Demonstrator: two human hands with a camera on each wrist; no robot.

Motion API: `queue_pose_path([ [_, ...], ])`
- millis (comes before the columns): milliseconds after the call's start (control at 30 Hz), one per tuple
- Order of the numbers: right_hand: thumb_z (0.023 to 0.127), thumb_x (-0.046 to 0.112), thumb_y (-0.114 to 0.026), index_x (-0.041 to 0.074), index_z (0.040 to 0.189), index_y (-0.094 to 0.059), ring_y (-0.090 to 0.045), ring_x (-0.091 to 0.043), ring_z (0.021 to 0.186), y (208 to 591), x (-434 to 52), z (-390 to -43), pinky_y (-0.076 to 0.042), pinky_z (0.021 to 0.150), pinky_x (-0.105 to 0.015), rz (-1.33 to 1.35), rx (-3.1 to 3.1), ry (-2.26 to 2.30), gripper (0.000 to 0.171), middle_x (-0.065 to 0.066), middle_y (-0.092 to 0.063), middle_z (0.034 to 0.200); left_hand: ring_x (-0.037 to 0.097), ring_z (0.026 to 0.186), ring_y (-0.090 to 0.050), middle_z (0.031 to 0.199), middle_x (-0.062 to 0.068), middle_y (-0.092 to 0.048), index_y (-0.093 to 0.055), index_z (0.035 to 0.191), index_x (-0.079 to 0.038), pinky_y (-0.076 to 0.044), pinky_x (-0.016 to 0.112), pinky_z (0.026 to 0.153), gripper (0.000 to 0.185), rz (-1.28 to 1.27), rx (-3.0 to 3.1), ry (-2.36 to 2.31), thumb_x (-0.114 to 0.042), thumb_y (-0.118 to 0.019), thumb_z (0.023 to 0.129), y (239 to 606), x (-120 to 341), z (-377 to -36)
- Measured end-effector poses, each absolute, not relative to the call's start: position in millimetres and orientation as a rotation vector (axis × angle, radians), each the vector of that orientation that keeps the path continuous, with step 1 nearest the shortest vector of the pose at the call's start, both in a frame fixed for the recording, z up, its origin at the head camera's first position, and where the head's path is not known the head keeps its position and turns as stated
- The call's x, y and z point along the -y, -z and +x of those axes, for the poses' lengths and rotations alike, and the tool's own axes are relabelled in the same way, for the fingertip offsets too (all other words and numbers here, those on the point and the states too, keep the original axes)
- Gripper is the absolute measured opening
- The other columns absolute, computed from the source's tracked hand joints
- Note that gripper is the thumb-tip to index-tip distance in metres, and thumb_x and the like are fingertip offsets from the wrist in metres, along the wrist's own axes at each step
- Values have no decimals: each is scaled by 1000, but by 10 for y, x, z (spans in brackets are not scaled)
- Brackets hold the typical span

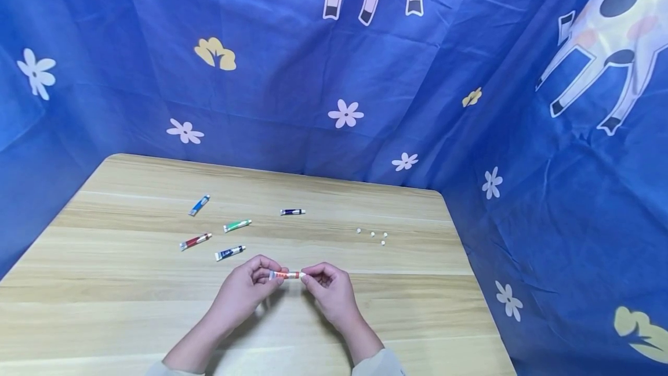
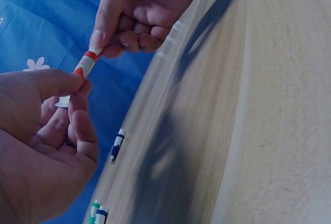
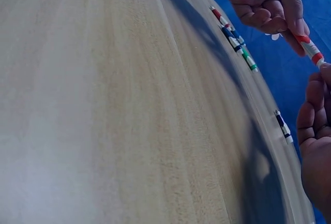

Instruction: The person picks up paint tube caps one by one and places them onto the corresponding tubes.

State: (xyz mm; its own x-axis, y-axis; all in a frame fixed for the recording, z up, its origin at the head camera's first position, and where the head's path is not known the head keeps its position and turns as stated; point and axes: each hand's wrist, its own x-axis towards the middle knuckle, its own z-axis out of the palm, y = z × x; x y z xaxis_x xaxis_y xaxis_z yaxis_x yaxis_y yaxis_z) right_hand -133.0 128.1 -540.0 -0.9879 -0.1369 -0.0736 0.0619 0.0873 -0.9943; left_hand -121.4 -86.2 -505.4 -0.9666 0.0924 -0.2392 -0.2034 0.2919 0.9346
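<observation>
Nearest the person, above the front of the pale wooden table (image 1: 104, 283), both hands hold one small orange-and-white paint tube (image 1: 286, 275) level between them. The left hand (image 1: 245, 292) pinches the tube's flat tail end with thumb and curled fingers; the right hand (image 1: 329, 289) pinches its cap end the same way, the remaining fingers tucked in.

A hard squeeze from the left fingertips (image 2: 77, 87) could force paint out once the cap loosens, and a freed cap could slip from the right fingertips (image 2: 98, 40) and roll off.

Farther back lie five more tubes, well apart: dark blue (image 1: 229, 253), red (image 1: 195, 241), green (image 1: 237, 225), light blue (image 1: 199, 205) and navy (image 1: 292, 212). To the right sit four tiny white caps (image 1: 373, 235), easily scattered by a careless sleeve. Blue flower-print cloth (image 1: 261, 74) hangs behind.
</observation>
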Motion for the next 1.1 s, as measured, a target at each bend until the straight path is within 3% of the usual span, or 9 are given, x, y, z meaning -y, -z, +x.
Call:
queue_pose_path([
  [333, 99, 9, -76, -5, 109, -74, -67, -9, 83, 5443, -1272, -1331, -59, 78, -18, -48, -2136, 1997, 17, -16, -76, 99, 16, 89, -74, 105, 5, -81, -72, 113, -11, -56, 22, 77, 21, -35, -2376, -1696, -8, -82, 94, 5062, 873, -1215],
  [667, 109, 14, -62, -11, 107, -66, -62, -8, 82, 5453, -1227, -1302, -56, 79, -17, -84, -2114, 1950, 25, -29, -70, 100, 17, 84, -73, 103, 5, -81, -72, 112, -12, -55, 23, 74, 21, -33, -2363, -1708, -9, -82, 94, 5082, 861, -1190],
  [833, 111, 13, -58, -13, 103, -64, -61, -7, 78, 5454, -1192, -1288, -55, 74, -16, -69, -2117, 1943, 28, -13, -69, 92, 17, 85, -75, 104, 5, -82, -72, 111, -11, -56, 23, 74, 20, -16, -2352, -1717, -8, -82, 94, 5090, 852, -1181],
  [1100, 114, 23, -55, -12, 85, -63, -58, -8, 68, 5473, -1163, -1260, -52, 71, -20, -59, -2232, 1867, 47, -3, -62, 74, 17, 88, -76, 108, 4, -83, -72, 110, -12, -57, 22, 76, 21, 12, -2335, -1741, -8, -83, 93, 5121, 829, -1170],
])
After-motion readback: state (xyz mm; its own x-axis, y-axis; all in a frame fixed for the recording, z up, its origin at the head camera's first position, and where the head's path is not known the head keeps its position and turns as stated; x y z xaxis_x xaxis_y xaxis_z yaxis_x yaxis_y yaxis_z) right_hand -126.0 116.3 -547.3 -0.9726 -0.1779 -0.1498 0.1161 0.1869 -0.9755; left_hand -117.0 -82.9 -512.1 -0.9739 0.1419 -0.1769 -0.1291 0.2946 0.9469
